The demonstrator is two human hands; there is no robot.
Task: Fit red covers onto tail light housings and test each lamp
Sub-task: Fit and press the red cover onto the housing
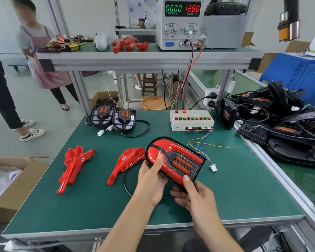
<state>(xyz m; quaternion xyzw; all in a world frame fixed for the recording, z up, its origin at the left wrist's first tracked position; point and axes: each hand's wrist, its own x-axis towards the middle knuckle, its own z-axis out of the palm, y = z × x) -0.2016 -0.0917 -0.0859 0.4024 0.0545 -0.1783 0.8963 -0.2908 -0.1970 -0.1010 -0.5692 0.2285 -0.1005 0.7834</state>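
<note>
Tail light housing (178, 160) with a red cover fitted sits tilted above the green bench mat (98, 202), held between both hands near the middle of the mat. Left hand (151, 180) grips its near-left edge, thumb lying flat on the red face and the other fingers curled underneath, out of sight. Right hand (195, 195) holds the near-right edge, thumb pressed on the black rim and fingers wrapped below; how far they reach under the housing cannot be seen. Its black cable (127, 182) loops on the mat and is partly hidden by the left wrist.

Two stacks of loose red covers (75, 166) lie on the mat, one well to the left and one just beside the held housing; how many covers each stack holds is hard to tell. Two uncovered housings (113, 117) stand side by side at the far left edge of the mat, each with a white plug. One test box (191, 120) with a row of coloured buttons sits at the far right of the mat, thin coloured wires (202, 144) trailing from it to a white connector (213, 168). One power supply (180, 22) on the upper shelf reads 0.000 and 12.00. A tangled heap of black housings (280, 124) at the right is cut off by the frame edge and cannot be counted. Two people stand at the left, one partly cut off.
</note>
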